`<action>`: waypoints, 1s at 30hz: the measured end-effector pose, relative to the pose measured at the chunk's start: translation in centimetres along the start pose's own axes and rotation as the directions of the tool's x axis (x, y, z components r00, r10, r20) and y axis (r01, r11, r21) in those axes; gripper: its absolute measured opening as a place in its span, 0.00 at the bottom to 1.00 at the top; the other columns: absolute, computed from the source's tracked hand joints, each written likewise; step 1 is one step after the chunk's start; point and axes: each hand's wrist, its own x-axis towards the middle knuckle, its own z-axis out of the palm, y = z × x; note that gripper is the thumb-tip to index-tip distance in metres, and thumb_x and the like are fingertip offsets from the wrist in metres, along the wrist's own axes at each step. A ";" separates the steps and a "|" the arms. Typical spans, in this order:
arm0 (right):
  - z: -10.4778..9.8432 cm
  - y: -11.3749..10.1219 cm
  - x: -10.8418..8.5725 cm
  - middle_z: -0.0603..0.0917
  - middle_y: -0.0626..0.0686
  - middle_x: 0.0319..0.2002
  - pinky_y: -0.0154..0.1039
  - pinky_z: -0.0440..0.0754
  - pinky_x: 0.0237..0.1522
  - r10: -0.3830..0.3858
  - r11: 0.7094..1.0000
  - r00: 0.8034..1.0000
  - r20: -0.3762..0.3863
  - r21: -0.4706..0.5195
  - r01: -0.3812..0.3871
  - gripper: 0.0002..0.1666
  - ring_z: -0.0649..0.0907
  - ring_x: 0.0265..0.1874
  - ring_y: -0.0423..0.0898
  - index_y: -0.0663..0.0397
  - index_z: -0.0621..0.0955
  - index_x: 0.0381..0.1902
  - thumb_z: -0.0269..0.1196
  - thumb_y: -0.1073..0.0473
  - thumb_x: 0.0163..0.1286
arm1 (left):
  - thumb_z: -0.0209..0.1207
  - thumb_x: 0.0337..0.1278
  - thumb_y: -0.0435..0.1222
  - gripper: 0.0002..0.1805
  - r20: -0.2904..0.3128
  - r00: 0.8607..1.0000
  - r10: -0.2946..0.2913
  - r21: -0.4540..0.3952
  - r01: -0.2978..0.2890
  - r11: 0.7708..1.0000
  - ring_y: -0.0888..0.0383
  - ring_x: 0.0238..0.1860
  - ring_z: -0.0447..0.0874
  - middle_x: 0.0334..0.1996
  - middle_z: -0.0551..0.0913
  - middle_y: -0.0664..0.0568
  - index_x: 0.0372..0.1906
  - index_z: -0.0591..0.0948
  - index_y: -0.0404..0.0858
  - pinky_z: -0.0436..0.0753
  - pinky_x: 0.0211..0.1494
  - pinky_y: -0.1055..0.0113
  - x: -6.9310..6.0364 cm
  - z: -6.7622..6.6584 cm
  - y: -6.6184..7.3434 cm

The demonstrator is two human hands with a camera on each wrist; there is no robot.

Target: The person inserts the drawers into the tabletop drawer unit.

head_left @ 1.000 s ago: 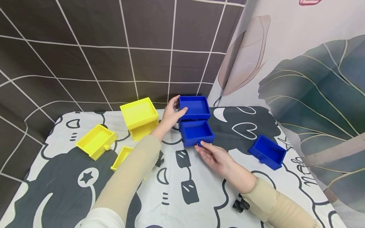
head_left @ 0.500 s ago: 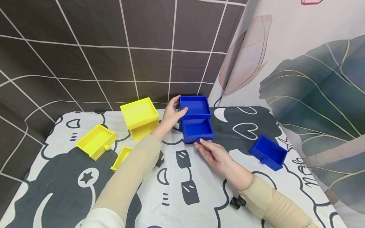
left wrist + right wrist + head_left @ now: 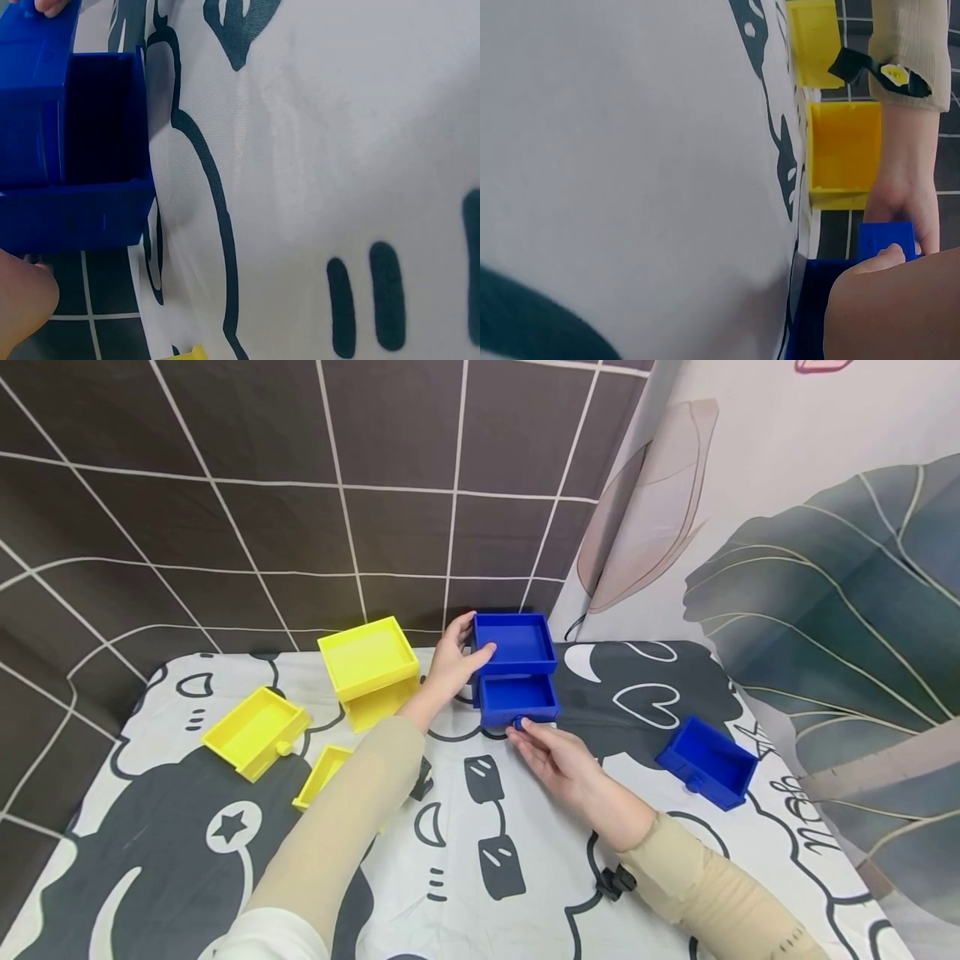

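Note:
The small blue drawer cabinet (image 3: 514, 643) stands at the back of the cloth-covered surface. At its left side my left hand (image 3: 448, 668) holds it, thumb on the top rim and fingers toward the back. A blue drawer (image 3: 517, 696) sits partway in the upper slot, its front part sticking out. My right hand (image 3: 558, 760) pinches that drawer's round knob (image 3: 519, 722) between thumb and fingers. Below the drawer, the left wrist view shows the cabinet's open lower slot (image 3: 105, 120). A second blue drawer (image 3: 707, 762) lies apart on the right.
Left of the blue cabinet stands a yellow cabinet (image 3: 367, 660) with an open front. One yellow drawer (image 3: 257, 732) lies farther left. Another yellow drawer (image 3: 321, 777) is partly hidden behind my left forearm. A dark grid-patterned curtain (image 3: 300, 510) hangs close behind the cabinets.
My right hand has pushed the blue drawer backward, deeper into the cabinet, so less of it sticks out. My left hand keeps its hold on the cabinet.

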 end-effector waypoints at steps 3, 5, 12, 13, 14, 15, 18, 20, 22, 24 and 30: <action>0.2 -0.2 0.4 0.93 0.50 0.32 0.24 0.90 0.45 -0.006 1.000 1.000 -0.029 -0.004 0.006 0.17 0.93 0.35 0.38 0.56 0.87 0.35 0.55 0.65 0.84 | 0.64 0.71 0.33 0.39 -0.001 1.000 0.001 0.001 -0.001 1.000 0.46 0.83 0.62 0.82 0.65 0.41 0.82 0.63 0.37 0.61 0.89 0.58 0.0 0.0 0.0; 0.3 -0.4 0.6 0.93 0.50 0.32 0.25 0.90 0.45 -0.004 1.000 0.999 -0.041 -0.007 0.004 0.17 0.93 0.35 0.38 0.55 0.87 0.35 0.55 0.65 0.84 | 0.64 0.71 0.32 0.39 0.000 1.000 0.002 0.001 -0.002 1.000 0.46 0.83 0.62 0.82 0.65 0.41 0.82 0.63 0.37 0.61 0.89 0.58 -0.1 0.0 0.1; 1.1 -1.0 1.5 0.94 0.54 0.34 0.28 0.91 0.47 -0.004 1.000 0.999 -0.054 0.029 0.005 0.17 0.93 0.37 0.41 0.56 0.87 0.34 0.56 0.66 0.83 | 0.64 0.71 0.32 0.39 0.002 1.000 0.011 -0.002 -0.011 1.000 0.46 0.83 0.63 0.81 0.66 0.40 0.82 0.63 0.36 0.61 0.89 0.58 0.0 0.0 0.0; 1.2 -1.1 1.6 0.94 0.54 0.34 0.28 0.91 0.47 -0.004 1.000 0.998 -0.062 0.030 0.005 0.17 0.93 0.37 0.41 0.56 0.87 0.34 0.56 0.66 0.83 | 0.64 0.71 0.32 0.39 0.002 1.000 0.010 -0.002 -0.010 1.000 0.46 0.83 0.63 0.81 0.66 0.41 0.82 0.63 0.36 0.61 0.89 0.58 0.0 0.0 -0.1; 1.3 -1.2 1.8 0.94 0.54 0.33 0.28 0.91 0.47 -0.004 1.000 0.997 -0.073 0.031 0.006 0.16 0.93 0.36 0.41 0.56 0.88 0.34 0.57 0.66 0.82 | 0.64 0.71 0.33 0.39 0.002 1.000 0.008 -0.001 -0.008 1.000 0.46 0.83 0.63 0.81 0.66 0.41 0.82 0.63 0.36 0.61 0.89 0.58 0.0 0.0 -0.1; 1.4 -1.3 2.0 0.94 0.54 0.33 0.28 0.91 0.46 -0.002 1.000 0.996 -0.084 0.030 0.005 0.16 0.93 0.36 0.41 0.56 0.88 0.34 0.57 0.66 0.82 | 0.64 0.71 0.33 0.39 0.003 1.000 0.006 0.001 -0.006 1.000 0.46 0.83 0.63 0.81 0.66 0.41 0.82 0.63 0.36 0.61 0.89 0.58 0.0 0.0 -0.1; 1.7 -1.5 2.4 0.94 0.53 0.33 0.27 0.91 0.46 0.000 1.000 0.994 -0.110 0.023 0.003 0.17 0.93 0.35 0.41 0.54 0.88 0.33 0.58 0.65 0.82 | 0.64 0.71 0.33 0.39 0.002 1.000 0.010 0.005 -0.010 1.000 0.45 0.83 0.63 0.81 0.66 0.41 0.82 0.62 0.36 0.61 0.89 0.58 0.1 0.0 -0.2; 1.9 -1.6 2.7 0.93 0.53 0.32 0.27 0.91 0.45 -0.003 1.000 0.993 -0.117 0.028 0.007 0.17 0.93 0.35 0.40 0.54 0.88 0.32 0.58 0.65 0.82 | 0.64 0.71 0.33 0.39 0.000 1.000 0.017 0.006 -0.017 1.000 0.45 0.83 0.63 0.81 0.65 0.41 0.82 0.63 0.36 0.61 0.89 0.58 0.1 -0.1 -0.3; 2.1 -1.8 2.9 0.93 0.52 0.31 0.26 0.91 0.45 -0.007 0.999 0.993 -0.120 0.033 0.011 0.17 0.93 0.34 0.40 0.54 0.88 0.32 0.58 0.64 0.82 | 0.64 0.71 0.33 0.39 -0.001 1.000 0.024 0.002 -0.024 1.000 0.45 0.83 0.63 0.81 0.65 0.40 0.82 0.63 0.36 0.61 0.89 0.58 0.2 -0.1 -0.3; 2.2 -1.8 3.2 0.93 0.52 0.29 0.26 0.91 0.44 -0.011 0.999 0.991 -0.133 0.036 0.016 0.18 0.93 0.33 0.40 0.54 0.88 0.31 0.58 0.63 0.82 | 0.64 0.71 0.32 0.39 0.001 1.000 0.027 -0.001 -0.027 1.000 0.44 0.83 0.63 0.81 0.65 0.40 0.82 0.63 0.35 0.61 0.89 0.58 0.2 -0.1 -0.3; 2.7 -2.2 3.9 0.92 0.51 0.27 0.25 0.90 0.41 -0.019 0.998 0.987 -0.159 0.058 0.029 0.17 0.92 0.30 0.40 0.52 0.87 0.32 0.57 0.63 0.83 | 0.63 0.71 0.32 0.38 0.007 1.000 0.023 0.000 -0.023 1.000 0.45 0.83 0.63 0.81 0.65 0.41 0.82 0.63 0.36 0.61 0.89 0.58 0.0 -0.1 -0.1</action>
